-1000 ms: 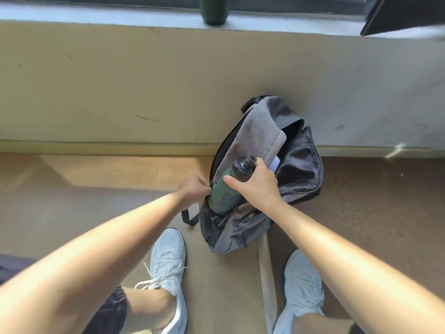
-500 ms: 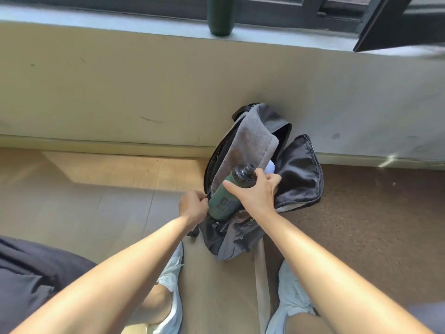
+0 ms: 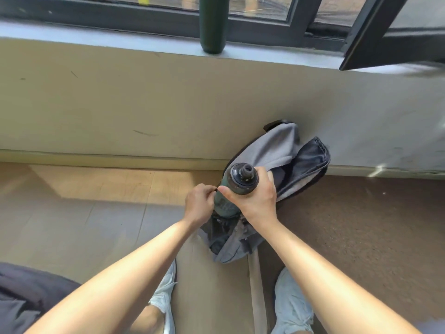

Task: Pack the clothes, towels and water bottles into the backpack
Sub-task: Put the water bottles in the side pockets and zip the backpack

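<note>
The right hand grips the green bottle near its cap, with its base entering the backpack. The left hand pinches the backpack's edge. Grey cloth is already inside, and a dark bottle on the windowsill is left to pack.

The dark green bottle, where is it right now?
Head view, top centre: the dark green bottle stands on the window sill, above and left of the backpack that leans on the wall.
</note>
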`<state>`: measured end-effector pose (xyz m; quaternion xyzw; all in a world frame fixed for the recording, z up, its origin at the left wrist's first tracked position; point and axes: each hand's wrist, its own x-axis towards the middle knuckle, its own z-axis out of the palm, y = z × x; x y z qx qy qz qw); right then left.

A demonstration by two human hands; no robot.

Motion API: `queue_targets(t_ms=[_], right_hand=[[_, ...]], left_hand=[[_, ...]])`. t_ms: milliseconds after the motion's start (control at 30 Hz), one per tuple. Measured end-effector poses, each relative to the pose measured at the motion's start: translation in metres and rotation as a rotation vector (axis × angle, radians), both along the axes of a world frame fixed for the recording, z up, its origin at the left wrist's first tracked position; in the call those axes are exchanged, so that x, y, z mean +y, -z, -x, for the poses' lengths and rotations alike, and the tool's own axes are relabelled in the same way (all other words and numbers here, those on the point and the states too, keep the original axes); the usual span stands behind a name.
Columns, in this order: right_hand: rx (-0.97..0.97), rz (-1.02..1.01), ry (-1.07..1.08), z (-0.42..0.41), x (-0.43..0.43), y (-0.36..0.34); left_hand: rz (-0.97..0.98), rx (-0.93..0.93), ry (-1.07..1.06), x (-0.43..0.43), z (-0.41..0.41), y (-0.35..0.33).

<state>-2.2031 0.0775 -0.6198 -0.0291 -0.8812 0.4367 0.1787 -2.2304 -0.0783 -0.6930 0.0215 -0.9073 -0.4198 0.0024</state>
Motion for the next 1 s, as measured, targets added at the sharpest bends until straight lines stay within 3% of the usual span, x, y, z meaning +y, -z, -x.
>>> queue_targets(t_ms=[167, 300, 400, 500, 733, 867, 1000], right_hand=[[-0.079, 0.059, 0.057, -0.006, -0.001, 0.011], [-0.131, 0.103, 0.036, -0.009, -0.009, 0.018], [-0.187, 0.168, -0.057, -0.004, -0.004, 0.024], [-0.245, 0.507, -0.135, 0.001, 0.003, 0.022], [-0.412, 0.892, 0.007, 0.019, 0.001, 0.014], [-0.586, 0.796, -0.097, 0.035, 0.012, 0.006], [-0.469, 0.693, -0.011, 0.043, 0.015, 0.007]], left_hand=[[-0.034, -0.082, 0.321, -0.012, 0.002, -0.02], [-0.072, 0.013, 0.581, -0.007, 0.01, -0.056], [-0.121, 0.045, 0.537, -0.008, 0.013, -0.059], [-0.211, 0.009, 0.452, -0.013, 0.005, -0.053], [-0.308, -0.075, 0.392, -0.021, -0.001, -0.045], [-0.277, -0.102, 0.471, -0.015, -0.007, -0.044], [-0.244, -0.055, 0.39, -0.016, -0.006, -0.046]])
